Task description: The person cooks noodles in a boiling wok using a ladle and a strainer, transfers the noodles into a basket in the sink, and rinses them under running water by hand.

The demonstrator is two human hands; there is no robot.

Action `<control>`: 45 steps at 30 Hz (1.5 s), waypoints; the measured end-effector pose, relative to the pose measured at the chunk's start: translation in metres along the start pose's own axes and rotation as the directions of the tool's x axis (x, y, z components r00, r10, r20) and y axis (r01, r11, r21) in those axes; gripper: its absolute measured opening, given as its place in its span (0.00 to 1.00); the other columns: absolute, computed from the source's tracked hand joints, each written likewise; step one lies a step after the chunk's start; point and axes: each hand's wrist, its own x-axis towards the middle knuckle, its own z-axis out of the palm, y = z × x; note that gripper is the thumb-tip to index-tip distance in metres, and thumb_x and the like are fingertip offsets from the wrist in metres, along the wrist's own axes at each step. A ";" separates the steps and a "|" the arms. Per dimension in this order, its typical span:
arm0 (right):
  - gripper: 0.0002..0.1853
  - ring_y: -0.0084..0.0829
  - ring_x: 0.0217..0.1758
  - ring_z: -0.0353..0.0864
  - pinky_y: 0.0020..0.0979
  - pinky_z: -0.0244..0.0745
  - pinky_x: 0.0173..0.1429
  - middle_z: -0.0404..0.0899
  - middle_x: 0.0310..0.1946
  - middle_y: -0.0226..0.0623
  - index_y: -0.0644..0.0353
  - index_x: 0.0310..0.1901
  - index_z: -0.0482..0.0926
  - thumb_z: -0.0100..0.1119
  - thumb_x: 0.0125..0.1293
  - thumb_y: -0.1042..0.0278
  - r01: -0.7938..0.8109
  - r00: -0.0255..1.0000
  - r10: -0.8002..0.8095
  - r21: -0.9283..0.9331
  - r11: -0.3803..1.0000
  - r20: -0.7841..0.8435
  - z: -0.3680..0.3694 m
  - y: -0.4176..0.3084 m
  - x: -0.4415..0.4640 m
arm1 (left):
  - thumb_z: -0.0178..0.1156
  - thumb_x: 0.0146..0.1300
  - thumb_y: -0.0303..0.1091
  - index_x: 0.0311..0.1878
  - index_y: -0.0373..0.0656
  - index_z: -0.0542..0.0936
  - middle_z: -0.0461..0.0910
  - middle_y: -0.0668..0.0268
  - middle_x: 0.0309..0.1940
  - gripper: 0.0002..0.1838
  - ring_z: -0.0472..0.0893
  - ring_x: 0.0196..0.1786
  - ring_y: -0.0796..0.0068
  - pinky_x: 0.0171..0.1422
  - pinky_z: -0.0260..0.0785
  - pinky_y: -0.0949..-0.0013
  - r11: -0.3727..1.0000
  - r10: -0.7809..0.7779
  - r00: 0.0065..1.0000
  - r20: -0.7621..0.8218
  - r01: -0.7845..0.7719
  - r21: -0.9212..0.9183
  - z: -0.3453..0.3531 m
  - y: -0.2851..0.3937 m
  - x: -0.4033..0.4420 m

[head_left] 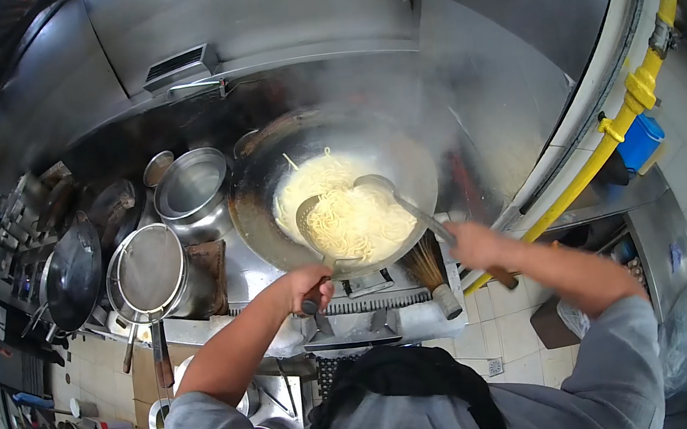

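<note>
A large wok (255,235) holds pale yellow noodles (353,218) in cloudy liquid, with steam above. My left hand (310,288) is closed round the dark handle of a strainer (307,219), whose bowl sits at the left of the noodles. My right hand (478,247) grips the long handle of a ladle (376,182); its head touches the noodles at their upper right, and the wooden end of its handle sticks out below my hand.
Left of the wok stand a metal pot (192,185), a round mesh sieve (151,268) on a pot and a dark wok (73,272). A bamboo brush (432,277) lies at the front right. A yellow pipe (577,177) runs along the right.
</note>
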 end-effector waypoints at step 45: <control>0.17 0.43 0.40 0.82 0.42 0.77 0.44 0.81 0.35 0.51 0.64 0.49 0.74 0.53 0.56 0.72 0.109 0.994 -0.095 -0.377 0.920 0.056 -0.033 0.004 0.050 | 0.43 0.70 0.38 0.33 0.42 0.65 0.69 0.70 0.22 0.11 0.66 0.16 0.85 0.16 0.63 0.79 0.953 -0.007 1.000 0.004 0.008 -0.304 -0.064 0.014 -0.027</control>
